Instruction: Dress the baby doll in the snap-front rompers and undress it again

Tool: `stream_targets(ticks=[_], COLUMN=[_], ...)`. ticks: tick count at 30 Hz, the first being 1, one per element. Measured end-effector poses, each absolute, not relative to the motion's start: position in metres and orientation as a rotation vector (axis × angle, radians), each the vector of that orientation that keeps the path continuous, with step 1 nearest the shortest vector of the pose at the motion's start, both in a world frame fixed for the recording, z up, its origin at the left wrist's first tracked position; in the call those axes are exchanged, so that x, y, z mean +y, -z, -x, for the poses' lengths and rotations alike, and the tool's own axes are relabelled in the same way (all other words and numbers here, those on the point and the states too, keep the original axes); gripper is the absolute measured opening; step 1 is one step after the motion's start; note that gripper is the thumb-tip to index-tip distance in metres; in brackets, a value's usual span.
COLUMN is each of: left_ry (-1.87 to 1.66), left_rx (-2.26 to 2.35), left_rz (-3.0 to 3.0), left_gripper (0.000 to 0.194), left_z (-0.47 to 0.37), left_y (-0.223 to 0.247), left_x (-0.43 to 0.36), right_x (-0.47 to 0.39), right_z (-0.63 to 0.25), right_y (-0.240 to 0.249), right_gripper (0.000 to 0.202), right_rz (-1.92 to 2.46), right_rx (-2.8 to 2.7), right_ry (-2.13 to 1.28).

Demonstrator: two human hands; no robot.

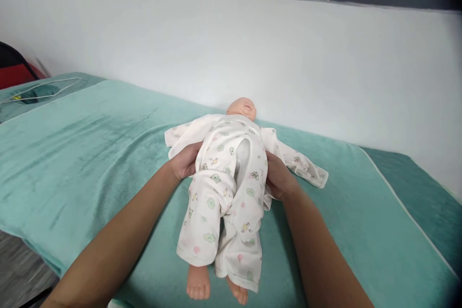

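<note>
A baby doll (pixel 243 107) lies on its back, head toward the wall and bare feet toward me. It wears white split-crotch trousers (pixel 212 192) printed with small green, pink and yellow figures; a gap at the crotch shows pale material beneath. A matching top (pixel 306 166) spreads its sleeves out to both sides. My left hand (pixel 187 160) grips the trousers at the doll's hip on the left, and my right hand (pixel 277 175) does the same on the right. Most of the fingers are hidden behind the cloth and the doll's body.
A light green plush cover (pixel 90 154) lies over the bed, with darker green cloth (pixel 418 183) at the right. The white wall (pixel 231 43) stands just behind the doll's head. A pale cord (pixel 54 94) and a dark item lie at the far left, near something red and black (pixel 16 70).
</note>
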State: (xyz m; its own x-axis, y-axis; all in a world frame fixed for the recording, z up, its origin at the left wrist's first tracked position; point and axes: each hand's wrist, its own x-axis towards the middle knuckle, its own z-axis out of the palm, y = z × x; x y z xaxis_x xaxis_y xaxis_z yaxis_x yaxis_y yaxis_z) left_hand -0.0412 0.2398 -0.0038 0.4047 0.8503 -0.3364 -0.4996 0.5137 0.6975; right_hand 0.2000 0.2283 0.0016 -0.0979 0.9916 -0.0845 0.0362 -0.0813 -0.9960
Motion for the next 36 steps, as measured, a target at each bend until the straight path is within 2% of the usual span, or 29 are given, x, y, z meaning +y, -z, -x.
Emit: stream_targets(ticks=[3, 6, 15, 27, 36], left_ry=[-0.914, -0.940, -0.943, -0.974, -0.996], left_rx=[0.722, 0.723, 0.689, 0.709, 0.698], left_rz=[-0.526, -0.541, -0.756, -0.840, -0.796], left_gripper=[0.039, 0.041, 0.047, 0.041, 0.035], left_z=[0.044, 0.046, 0.051, 0.055, 0.055], left_y=[0.005, 0.006, 0.014, 0.014, 0.015], left_x=[0.241, 0.241, 0.240, 0.240, 0.240], right_x=[0.228, 0.227, 0.229, 0.236, 0.237], right_z=[-0.200, -0.199, -0.194, -0.203, -0.206], right_y=[-0.004, -0.005, -0.002, 0.002, 0.000], right_gripper=[0.040, 0.044, 0.033, 0.040, 0.036], right_rz=[1.206, 1.195, 1.164, 1.215, 1.175], right_rx=[-1.146, -1.049, -0.904, -1.249, -1.341], right_ry=[-1.506, -1.492, -1.455, -1.252, -1.430])
